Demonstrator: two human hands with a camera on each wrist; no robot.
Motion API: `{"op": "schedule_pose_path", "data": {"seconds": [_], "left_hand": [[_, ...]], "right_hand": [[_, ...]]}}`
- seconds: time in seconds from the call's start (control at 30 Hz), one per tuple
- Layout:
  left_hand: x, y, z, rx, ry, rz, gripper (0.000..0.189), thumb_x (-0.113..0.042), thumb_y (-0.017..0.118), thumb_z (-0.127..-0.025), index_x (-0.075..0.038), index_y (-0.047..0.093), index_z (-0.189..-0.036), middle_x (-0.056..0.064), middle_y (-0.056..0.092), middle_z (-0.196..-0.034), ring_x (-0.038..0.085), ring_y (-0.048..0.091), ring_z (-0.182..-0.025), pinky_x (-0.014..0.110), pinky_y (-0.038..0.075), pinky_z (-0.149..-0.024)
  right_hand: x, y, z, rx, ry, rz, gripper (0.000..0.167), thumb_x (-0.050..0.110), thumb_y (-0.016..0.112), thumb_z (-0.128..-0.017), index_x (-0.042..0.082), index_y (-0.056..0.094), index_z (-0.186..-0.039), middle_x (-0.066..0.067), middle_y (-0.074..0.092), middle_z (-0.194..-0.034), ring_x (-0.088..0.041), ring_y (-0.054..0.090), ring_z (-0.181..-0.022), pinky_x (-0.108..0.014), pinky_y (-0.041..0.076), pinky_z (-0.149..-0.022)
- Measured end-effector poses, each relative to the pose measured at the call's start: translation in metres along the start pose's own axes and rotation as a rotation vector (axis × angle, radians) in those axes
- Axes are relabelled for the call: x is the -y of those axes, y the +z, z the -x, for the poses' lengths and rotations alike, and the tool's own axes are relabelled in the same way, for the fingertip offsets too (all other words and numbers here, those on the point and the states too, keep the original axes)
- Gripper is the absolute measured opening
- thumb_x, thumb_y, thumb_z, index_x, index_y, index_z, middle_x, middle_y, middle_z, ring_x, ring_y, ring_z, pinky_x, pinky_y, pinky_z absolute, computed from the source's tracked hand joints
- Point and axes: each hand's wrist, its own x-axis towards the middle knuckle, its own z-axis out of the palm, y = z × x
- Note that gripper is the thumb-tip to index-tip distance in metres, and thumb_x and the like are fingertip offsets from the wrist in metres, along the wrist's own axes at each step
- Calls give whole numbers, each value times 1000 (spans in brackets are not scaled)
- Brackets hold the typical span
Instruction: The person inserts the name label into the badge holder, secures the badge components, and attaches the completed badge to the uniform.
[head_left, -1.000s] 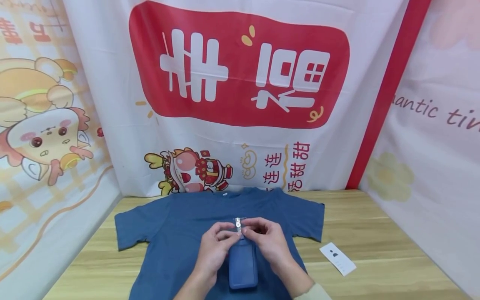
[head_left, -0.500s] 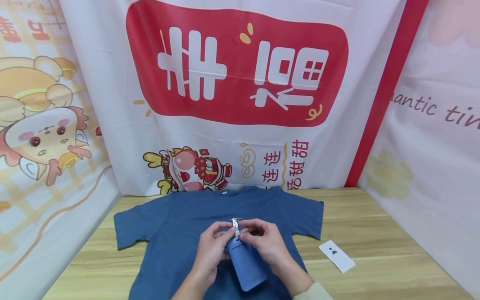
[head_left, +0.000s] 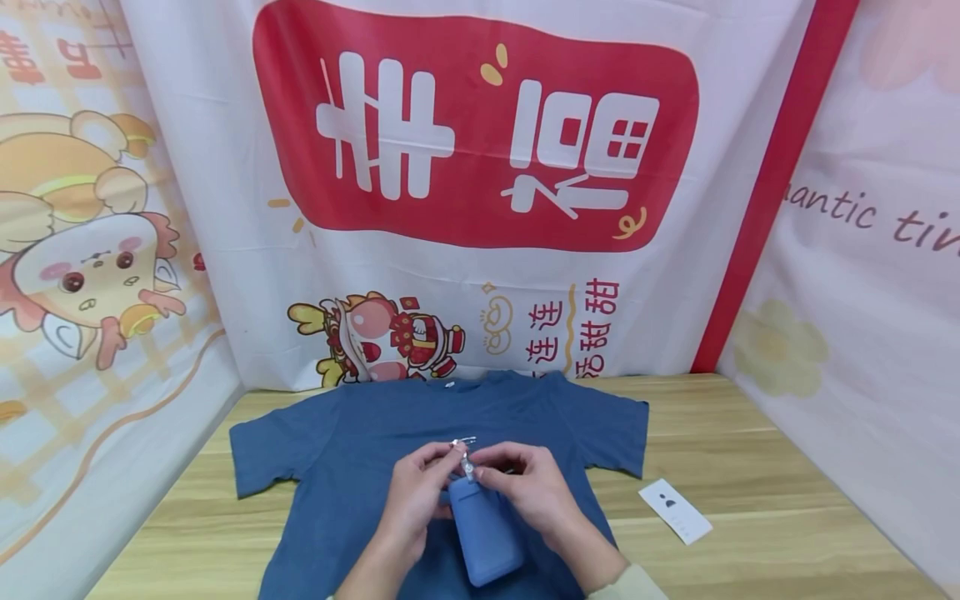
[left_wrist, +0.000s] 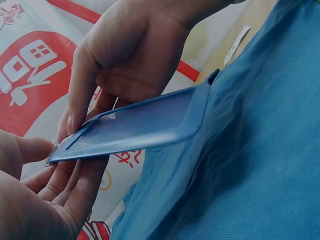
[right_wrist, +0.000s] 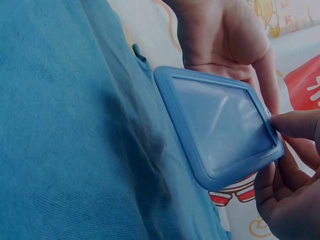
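A blue badge holder (head_left: pixel 486 535) with a clear window (right_wrist: pixel 222 122) hangs tilted above a blue T-shirt (head_left: pixel 360 450), its top end up between both hands. Attached to that end is a small metal clip on a clear strap (head_left: pixel 468 469). My left hand (head_left: pixel 412 493) pinches the clip's far end between thumb and fingers. On the other side, my right hand (head_left: pixel 536 492) pinches at the strap, close to the holder's top edge. In the left wrist view, fingers of the left hand (left_wrist: pixel 37 200) also lie under the holder. The clip itself is mostly hidden in the wrist views.
The T-shirt lies spread on a wooden table (head_left: pixel 750 467), sleeves out to both sides. A small white card (head_left: pixel 676 512) with dark print is to its right. Printed cloth hangings (head_left: pixel 480 275) stand around the back and sides.
The badge holder has swung about, first lower end rightward, then back a little left. My left hand has shifted slightly left and turned the clip's far end to the left.
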Motion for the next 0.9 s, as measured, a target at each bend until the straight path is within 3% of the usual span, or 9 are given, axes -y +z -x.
{"op": "schedule_pose_path", "data": {"seconds": [0.27, 0.53, 0.63, 0.8, 0.9], "left_hand": [[0, 0, -1, -42, 16, -36, 37, -44, 73, -103, -12, 79, -119, -3, 76, -94, 16, 64, -85, 35, 58, -64], [0, 1, 1, -105, 108, -80, 32, -37, 81, -99, -10, 82, -118, 0, 79, -105, 13, 66, -89, 28, 56, -73], [-1, 2, 2, -98, 143, -67, 33, -34, 82, -98, -8, 82, -118, 2, 80, -108, 12, 69, -91, 26, 58, -77], [-2, 2, 2, -79, 138, -66, 32, -33, 80, -100, -7, 81, -119, 3, 80, -106, 12, 70, -88, 27, 59, -78], [-1, 2, 2, -76, 134, -70, 32, -33, 78, -101, -7, 80, -120, 3, 80, -107, 12, 71, -88, 28, 60, -79]], "right_hand": [[-2, 2, 0, -21, -2, 9, 17, 18, 81, -98, 11, 83, -113, -2, 79, -110, -18, 65, -96, -31, 53, -82], [-2, 4, 2, -40, -56, 27, 17, 16, 83, -94, 8, 81, -109, -3, 77, -101, -18, 65, -90, -29, 54, -76], [-3, 5, 3, -60, -110, 113, 14, 21, 84, -94, 14, 80, -105, 0, 77, -100, -16, 67, -91, -28, 54, -76], [-3, 8, 6, -128, -276, 339, 11, 26, 87, -93, 27, 78, -98, 11, 74, -98, -11, 68, -95, -26, 55, -80], [-2, 9, 8, -147, -334, 388, 14, 26, 89, -91, 29, 77, -97, 14, 72, -97, -10, 65, -94, -27, 54, -81]]}}
